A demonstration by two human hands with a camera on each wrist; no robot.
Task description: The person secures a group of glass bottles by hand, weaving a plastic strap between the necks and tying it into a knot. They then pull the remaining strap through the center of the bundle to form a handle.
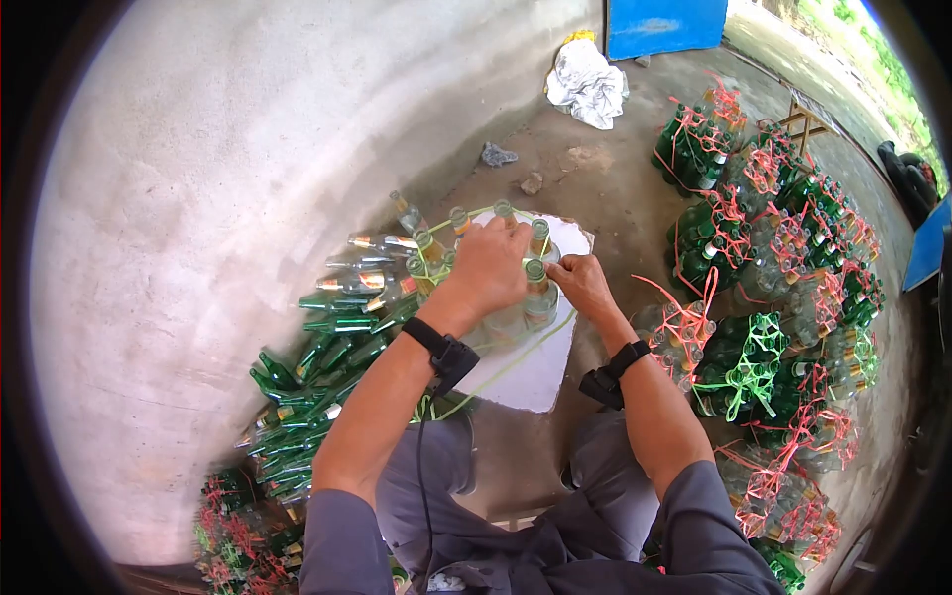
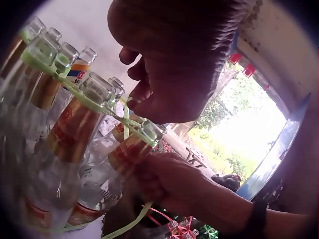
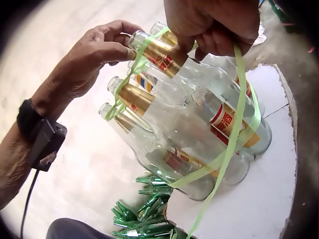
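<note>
A cluster of clear glass bottles [image 3: 199, 117] with gold neck labels stands upright on a white board [image 1: 521, 382]. Light green plastic strapping [image 3: 234, 129] runs around the bottle necks and bodies, and a loose length trails across the board. Over the tops, my left hand [image 1: 493, 260] pinches the strap between thumb and fingers beside a bottle mouth [image 3: 138, 40]. At the cluster's right side, my right hand [image 1: 585, 283] has curled fingers close to a bottle neck. From those fingers [image 3: 219, 40] a strip of the same strap hangs down in the right wrist view.
Loose green and clear bottles [image 1: 312, 397] lie piled on the left by the wall [image 1: 218, 178]. Many bottle bundles tied with red and green strap [image 1: 759, 362] stand on the right. A white crumpled bag [image 1: 587, 84] and stones [image 1: 499, 155] lie on the floor ahead.
</note>
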